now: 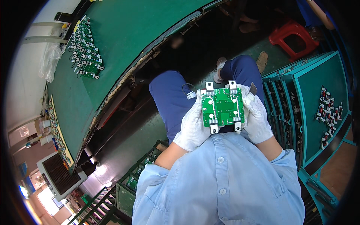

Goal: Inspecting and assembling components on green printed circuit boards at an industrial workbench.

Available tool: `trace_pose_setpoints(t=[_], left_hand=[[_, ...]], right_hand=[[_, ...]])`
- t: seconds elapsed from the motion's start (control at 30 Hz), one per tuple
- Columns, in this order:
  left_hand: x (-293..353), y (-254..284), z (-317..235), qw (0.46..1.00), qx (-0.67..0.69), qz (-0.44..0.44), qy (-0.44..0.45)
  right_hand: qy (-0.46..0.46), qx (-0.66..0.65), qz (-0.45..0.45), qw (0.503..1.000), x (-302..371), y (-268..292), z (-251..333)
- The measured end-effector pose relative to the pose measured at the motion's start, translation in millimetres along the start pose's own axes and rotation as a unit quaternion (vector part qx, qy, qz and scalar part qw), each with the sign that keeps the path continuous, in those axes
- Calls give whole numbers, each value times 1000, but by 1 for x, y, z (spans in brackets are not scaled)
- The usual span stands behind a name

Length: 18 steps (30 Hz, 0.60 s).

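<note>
Both of my hands wear white knitted gloves and hold one green circuit board (224,106) over my lap. The soldered side faces up, with metal-tabbed transistors sticking out past the upper and lower edges. My left hand (195,125) grips its left edge. A short black wire with a white connector (191,95) hangs out beside that hand. My right hand (257,116) grips the right edge, and a small flat dark piece (253,88) juts from between its fingers; its kind I cannot make out. The fingers under the board are hidden.
A green-topped bench (108,41) on the left bears a cluster of circuit boards (87,52). To the right stands a teal rack (313,78) with small parts (328,116) on top. A crate of boards (129,187) sits lower left, a red stool (294,28) upper right, near another person's arm (321,14).
</note>
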<state>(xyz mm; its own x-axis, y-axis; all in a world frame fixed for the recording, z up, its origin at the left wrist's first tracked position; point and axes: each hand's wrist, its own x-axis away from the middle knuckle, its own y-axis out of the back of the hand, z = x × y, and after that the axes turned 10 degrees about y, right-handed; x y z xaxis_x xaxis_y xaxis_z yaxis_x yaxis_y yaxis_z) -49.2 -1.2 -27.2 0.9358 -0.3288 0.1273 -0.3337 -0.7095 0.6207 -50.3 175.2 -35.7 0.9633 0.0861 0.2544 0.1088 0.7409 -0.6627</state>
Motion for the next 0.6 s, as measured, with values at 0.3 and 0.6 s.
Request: trace_pose_setpoints(t=[0.3,0.6], left_hand=[[-8,1,-8,725,613,125,288],[-6,-6,2,988,133,45,61]], right_hand=[[10,28,7,1000,-2,8,-9],[26,85,21,996,0,3,-2]])
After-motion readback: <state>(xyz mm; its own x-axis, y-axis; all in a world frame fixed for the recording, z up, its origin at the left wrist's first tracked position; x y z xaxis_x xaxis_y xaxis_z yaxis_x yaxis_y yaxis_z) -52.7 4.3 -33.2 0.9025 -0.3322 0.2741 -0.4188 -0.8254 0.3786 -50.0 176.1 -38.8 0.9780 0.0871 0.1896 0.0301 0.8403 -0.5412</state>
